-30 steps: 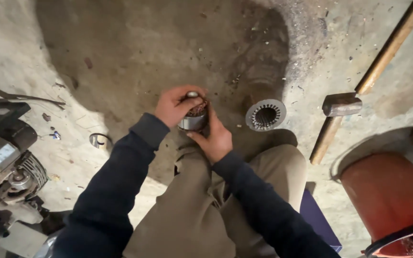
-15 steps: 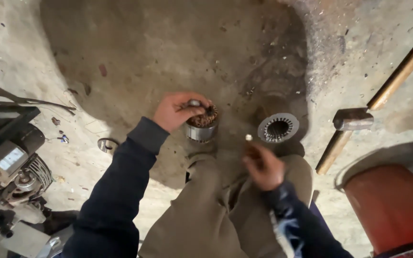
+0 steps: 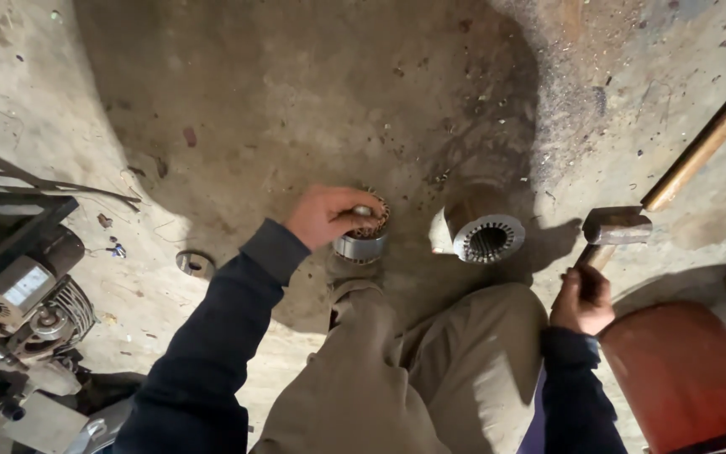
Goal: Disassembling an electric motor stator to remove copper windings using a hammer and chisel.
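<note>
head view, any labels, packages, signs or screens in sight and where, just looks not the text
Label: one small pale rectangular sticker on the dark machine at the left edge, beside its ribbed metal part; print too small to make out.
No packages, signs or screens in view.
The small wound metal core under the left hand, the empty slotted core beside it, and the hammer held by the right hand show no labels.
</note>
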